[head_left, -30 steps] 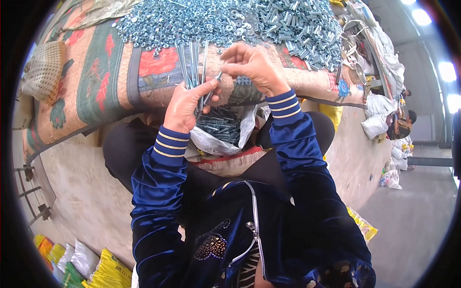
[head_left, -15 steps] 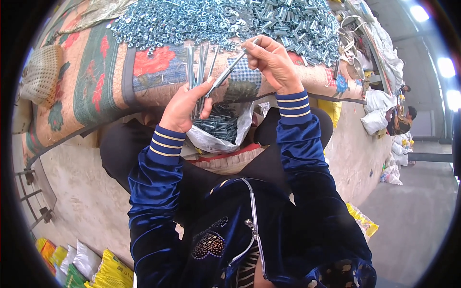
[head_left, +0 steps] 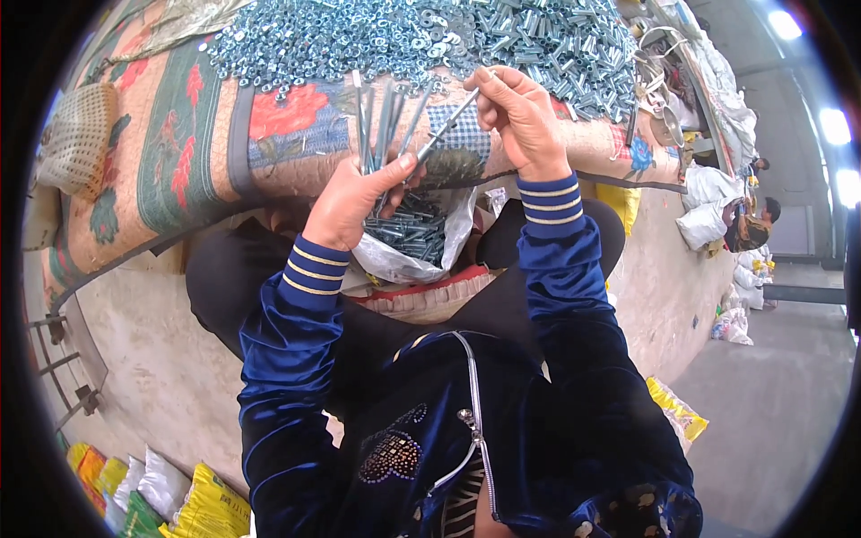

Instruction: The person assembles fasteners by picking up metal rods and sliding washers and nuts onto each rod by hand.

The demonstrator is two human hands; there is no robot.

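Note:
My left hand [head_left: 352,199] is closed around several long thin metal bolts [head_left: 380,125], which fan upward from its fist. One bolt [head_left: 441,134] leans to the right out of that hand, a thicker sleeve-like part around its lower length. At its upper end, my right hand [head_left: 520,117] pinches the tip between thumb and fingers. Below my hands, an opened clear plastic bag [head_left: 395,258] holds a heap of dark metal bolts [head_left: 414,229]. Beyond them lie piles of small nuts [head_left: 305,49] and short metal sleeves [head_left: 574,63].
A flowered padded cloth [head_left: 170,152] covers the work surface. A woven basket-like object [head_left: 81,139] sits at the far left, and white sacks [head_left: 713,193] stand at the right. Yellow bags [head_left: 211,507] lie at the lower left. Other people [head_left: 752,224] sit farther off at the right.
The fanned bolts in my left hand have shifted slightly to the right and spread differently. My right hand stays at the leaning bolt's upper end, its fingers slightly moved.

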